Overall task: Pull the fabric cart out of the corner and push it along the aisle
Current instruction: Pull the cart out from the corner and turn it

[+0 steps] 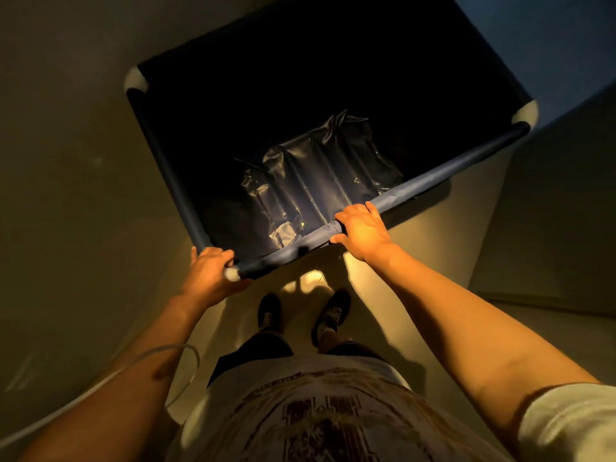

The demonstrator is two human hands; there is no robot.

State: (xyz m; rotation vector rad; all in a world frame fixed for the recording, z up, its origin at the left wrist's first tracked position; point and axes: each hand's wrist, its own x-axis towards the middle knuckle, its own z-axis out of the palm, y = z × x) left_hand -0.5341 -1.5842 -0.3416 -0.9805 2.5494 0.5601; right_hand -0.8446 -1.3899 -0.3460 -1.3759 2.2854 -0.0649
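Both hands grip the near rail of the dark blue cart (443,168): the left hand (208,268) at its white corner, the right hand (361,230) mid-rail. Crumpled plastic (310,181) lies inside, shoes (330,315) below

Dim scene with one warm yellow light falling from above and behind, brightest on the right hand (363,233) and the floor (383,288) below; the fabric cart (300,255) interior sinks into black; wide-angle bending warps the soft, murky edges

Dim room, warm light pooling on smooth pale floor (413,281), shadowed walls (66,128) either side
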